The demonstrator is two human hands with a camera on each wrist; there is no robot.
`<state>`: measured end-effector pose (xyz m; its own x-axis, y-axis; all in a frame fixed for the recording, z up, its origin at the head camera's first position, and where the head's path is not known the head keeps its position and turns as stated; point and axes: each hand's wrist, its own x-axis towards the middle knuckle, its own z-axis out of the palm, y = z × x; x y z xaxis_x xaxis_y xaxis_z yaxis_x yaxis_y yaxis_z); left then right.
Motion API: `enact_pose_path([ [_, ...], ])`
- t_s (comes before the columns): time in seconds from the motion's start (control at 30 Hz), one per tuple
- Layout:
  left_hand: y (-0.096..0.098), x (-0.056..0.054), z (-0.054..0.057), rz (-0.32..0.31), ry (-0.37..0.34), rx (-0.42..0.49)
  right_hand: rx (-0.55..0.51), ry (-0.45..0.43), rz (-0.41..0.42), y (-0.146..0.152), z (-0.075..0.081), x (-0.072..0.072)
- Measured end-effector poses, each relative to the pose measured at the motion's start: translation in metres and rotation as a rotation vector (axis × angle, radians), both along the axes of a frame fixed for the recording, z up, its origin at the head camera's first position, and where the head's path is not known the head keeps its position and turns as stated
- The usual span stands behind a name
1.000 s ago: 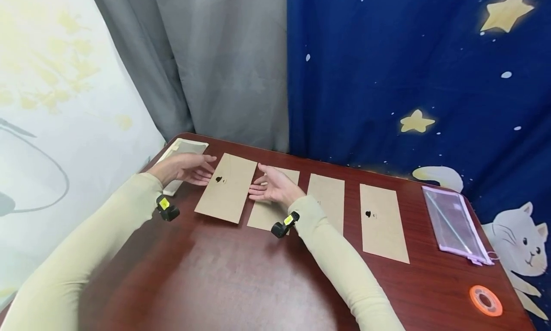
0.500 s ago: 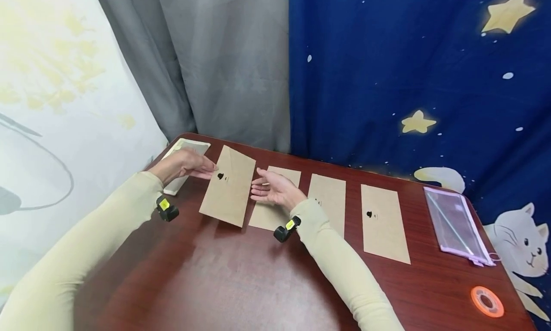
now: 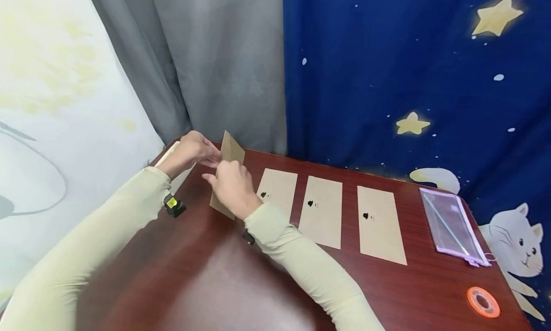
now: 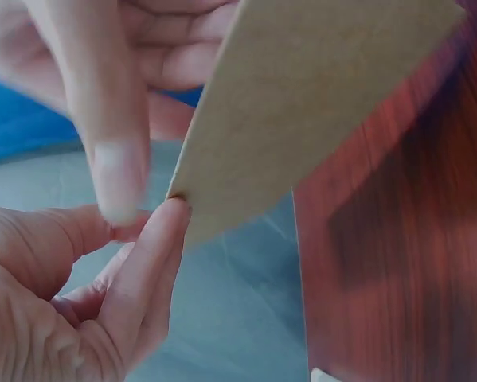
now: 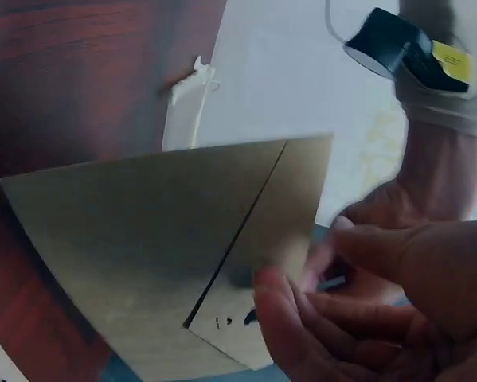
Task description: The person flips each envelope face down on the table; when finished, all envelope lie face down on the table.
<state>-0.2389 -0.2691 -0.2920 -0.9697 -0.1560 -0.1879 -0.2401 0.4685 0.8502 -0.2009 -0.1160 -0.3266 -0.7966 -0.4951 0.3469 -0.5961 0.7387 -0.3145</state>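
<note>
A kraft-paper envelope (image 3: 233,151) stands raised on edge above the table's far left part. My left hand (image 3: 195,148) pinches its side edge between thumb and fingers, plainly seen in the left wrist view. Across the printed face lies my right hand (image 3: 234,185), its thumb sticking out past the edge and blurred in the left wrist view. In the right wrist view the slanted flap (image 5: 258,231) lies against the envelope body, and the right fingertips (image 5: 271,286) are right at its small black print, partly hiding it.
Three similar envelopes, a left one (image 3: 281,180), a middle one (image 3: 327,226) and a right one (image 3: 380,230), lie in a row. Farther right are a purple-edged mesh pouch (image 3: 452,226) and an orange tape roll (image 3: 472,297). A white-edged pouch (image 3: 169,153) is partly hidden behind the left hand.
The held envelope has been lifted and turned from nearly flat to upright, seen almost edge-on. My right hand has moved left onto it, uncovering the second envelope, and my left hand has risen.
</note>
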Motion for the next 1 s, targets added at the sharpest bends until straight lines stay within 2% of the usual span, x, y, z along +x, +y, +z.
enact_pose_path([
  [0.13, 0.001, 0.002, 0.009, 0.021, 0.034, -0.051, 0.129, 0.089, -0.05, -0.014, 0.005, -0.001],
  [0.27, 0.004, 0.003, 0.012, 0.004, 0.049, -0.069, 0.188, 0.1, -0.06, -0.016, 0.005, -0.003],
  [0.33, 0.006, 0.002, 0.011, -0.008, 0.058, -0.037, 0.197, 0.113, -0.069, -0.014, 0.004, -0.003],
  [0.4, 0.006, 0.001, 0.009, -0.004, 0.061, 0.044, 0.196, 0.123, -0.081, -0.012, 0.004, -0.002],
  [0.5, -0.001, -0.004, -0.006, 0.031, 0.057, 0.217, 0.167, 0.12, -0.102, -0.009, 0.003, -0.001],
  [0.6, -0.009, -0.012, -0.034, 0.043, -0.04, 0.34, 0.123, 0.087, -0.117, -0.005, 0.002, -0.004],
  [0.7, -0.011, -0.016, -0.063, 0.02, -0.174, 0.374, 0.091, 0.047, -0.134, -0.002, -0.001, -0.007],
  [0.77, -0.011, -0.015, -0.077, -0.015, -0.225, 0.367, 0.08, 0.016, -0.142, -0.001, -0.002, -0.009],
  [0.93, -0.011, -0.013, -0.09, -0.046, -0.233, 0.386, 0.028, -0.043, -0.173, 0.002, -0.004, -0.012],
  [1.0, -0.014, -0.012, -0.092, -0.03, -0.229, 0.414, -0.005, -0.057, -0.176, 0.005, -0.007, -0.014],
])
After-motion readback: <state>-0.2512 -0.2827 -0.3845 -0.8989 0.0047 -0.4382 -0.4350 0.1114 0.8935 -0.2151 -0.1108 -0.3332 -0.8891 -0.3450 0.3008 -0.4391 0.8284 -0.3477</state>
